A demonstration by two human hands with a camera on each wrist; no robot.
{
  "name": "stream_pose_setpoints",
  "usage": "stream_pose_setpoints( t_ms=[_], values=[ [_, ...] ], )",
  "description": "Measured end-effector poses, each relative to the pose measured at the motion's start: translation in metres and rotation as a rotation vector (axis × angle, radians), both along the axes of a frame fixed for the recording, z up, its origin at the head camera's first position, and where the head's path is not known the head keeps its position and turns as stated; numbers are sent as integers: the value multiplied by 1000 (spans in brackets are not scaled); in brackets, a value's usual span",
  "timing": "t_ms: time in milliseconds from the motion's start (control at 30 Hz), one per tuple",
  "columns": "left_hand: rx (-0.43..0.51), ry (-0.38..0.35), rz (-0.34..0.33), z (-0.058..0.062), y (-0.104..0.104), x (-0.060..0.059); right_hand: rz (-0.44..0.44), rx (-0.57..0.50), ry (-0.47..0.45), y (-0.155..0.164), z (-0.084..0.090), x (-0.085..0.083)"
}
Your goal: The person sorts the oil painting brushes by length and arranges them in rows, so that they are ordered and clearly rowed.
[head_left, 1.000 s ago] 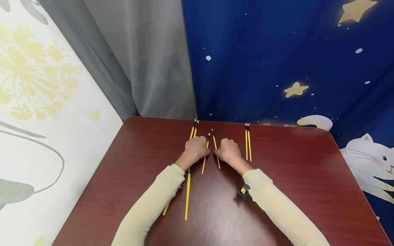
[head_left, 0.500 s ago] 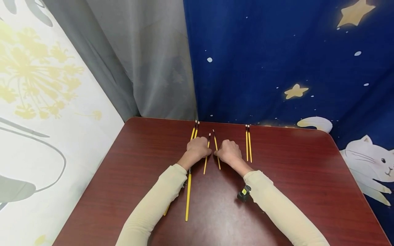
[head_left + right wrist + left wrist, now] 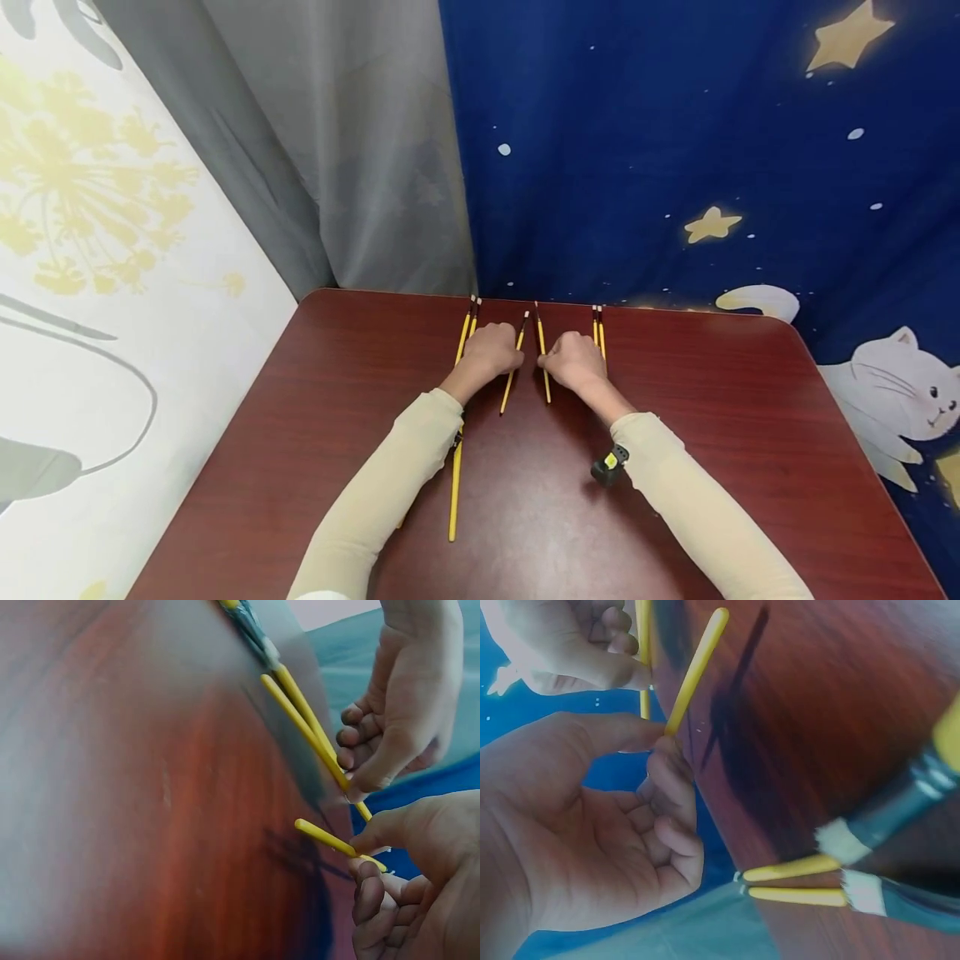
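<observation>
Two yellow-handled paintbrushes lie side by side near the far edge of the dark red table (image 3: pixel 675 433). My left hand (image 3: pixel 517 360) pinches the left brush (image 3: pixel 512 379) between thumb and forefinger. My right hand (image 3: pixel 542 362) pinches the right brush (image 3: pixel 543 342) the same way. In the left wrist view the left hand (image 3: pixel 660 739) holds the handle (image 3: pixel 697 664) at its lower part. In the right wrist view the right hand (image 3: pixel 364 851) grips its handle (image 3: pixel 322 836), with the left hand (image 3: pixel 405 697) just beyond it.
A pair of brushes (image 3: pixel 467 321) lies left of my left hand, and another pair (image 3: pixel 597 325) lies close beside my right hand. A longer yellow brush (image 3: pixel 454 487) lies partly under my left forearm. Curtains hang right behind the table's far edge.
Both hands have slid their brushes farther toward the table's far edge and a little right. The right hand now sits close against the right-hand pair.
</observation>
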State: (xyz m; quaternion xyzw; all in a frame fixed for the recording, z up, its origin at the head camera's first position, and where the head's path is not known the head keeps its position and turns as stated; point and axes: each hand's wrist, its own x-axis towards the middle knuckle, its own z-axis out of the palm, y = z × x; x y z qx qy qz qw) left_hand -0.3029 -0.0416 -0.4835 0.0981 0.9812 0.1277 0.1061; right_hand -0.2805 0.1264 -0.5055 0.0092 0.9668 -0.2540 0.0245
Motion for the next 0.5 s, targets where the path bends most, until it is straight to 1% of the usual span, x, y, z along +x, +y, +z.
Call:
stream_pose_setpoints(
  t_ms=[100, 200, 367, 400, 433, 500],
  values=[
    [31, -26, -6, 5, 6, -2, -14, -8, 8, 10, 5, -2],
    [55, -65, -22, 8, 14, -5, -49, -16, 6, 20, 10, -4],
    [92, -115, -21, 8, 30, -11, -105, -23, 3, 39, 9, -7],
    [107, -124, -18, 6, 33, -14, -115, -24, 6, 43, 9, -7],
    [126, -115, -16, -8, 37, -24, -125, -23, 11, 46, 8, -7],
    [153, -120, -9, -12, 43, -30, -148, -21, 21, 52, 6, -7]
  ],
)
